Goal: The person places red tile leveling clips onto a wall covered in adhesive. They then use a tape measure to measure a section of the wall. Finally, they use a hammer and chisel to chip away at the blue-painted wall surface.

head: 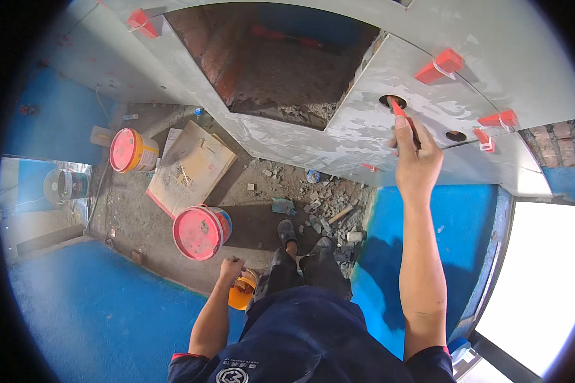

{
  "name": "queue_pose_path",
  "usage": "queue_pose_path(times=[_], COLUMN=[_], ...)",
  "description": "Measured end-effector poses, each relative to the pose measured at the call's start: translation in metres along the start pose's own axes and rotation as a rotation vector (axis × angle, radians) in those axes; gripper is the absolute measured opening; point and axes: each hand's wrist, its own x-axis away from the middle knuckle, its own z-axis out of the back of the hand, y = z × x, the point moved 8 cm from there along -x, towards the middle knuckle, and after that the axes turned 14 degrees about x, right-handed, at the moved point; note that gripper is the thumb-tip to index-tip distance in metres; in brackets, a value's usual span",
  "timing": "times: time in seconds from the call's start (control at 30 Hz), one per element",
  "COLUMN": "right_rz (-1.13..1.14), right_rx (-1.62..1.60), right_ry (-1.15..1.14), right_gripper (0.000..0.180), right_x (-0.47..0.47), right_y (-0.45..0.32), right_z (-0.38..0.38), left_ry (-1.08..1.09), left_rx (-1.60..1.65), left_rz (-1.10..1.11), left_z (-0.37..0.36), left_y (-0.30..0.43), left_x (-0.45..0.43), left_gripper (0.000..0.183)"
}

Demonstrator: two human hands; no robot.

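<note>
My right hand [417,155] is raised to the light grey wall tile [359,124] and pinches a red plastic wedge [398,108], its tip at a round hole [393,101] in the tile. A second round hole [456,136] lies to the right. Several red tile-leveling wedges with pale clips, one a large wedge [439,67], sit along the tile joints. My left hand [232,269] is low, beside an orange bucket [242,293] with reddish pieces inside; its fingers are curled, and whether they hold something is unclear.
A large rectangular opening [287,62] shows rough brick and mortar. Pink-lidded buckets [199,233] [133,149] stand by flattened cardboard [191,167] on the floor. Broken rubble [323,206] lies near my feet, along the blue wall [426,239].
</note>
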Motion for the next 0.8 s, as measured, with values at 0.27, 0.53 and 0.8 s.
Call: queue_pose_path(times=[0.27, 0.53, 0.8], right_rz=[0.03, 0.162, -0.232], right_rx=[-0.033, 0.093, -0.458], right_ry=[0.096, -0.202, -0.179], right_gripper=[0.03, 0.041, 0.033], right_x=[-0.008, -0.033, 0.008], right_y=[0.011, 0.01, 0.05], right_z=[-0.028, 0.0, -0.011], left_ry=[0.024, -0.016, -0.026], left_rx=[-0.001, -0.005, -0.151], left_rz=[-0.004, -0.064, -0.057], left_z=[0.025, 0.015, 0.028], left_y=[0.007, 0.046, 0.061], left_x=[0.0, -0.004, 0.01], left_gripper=[0.025, 0.023, 0.024])
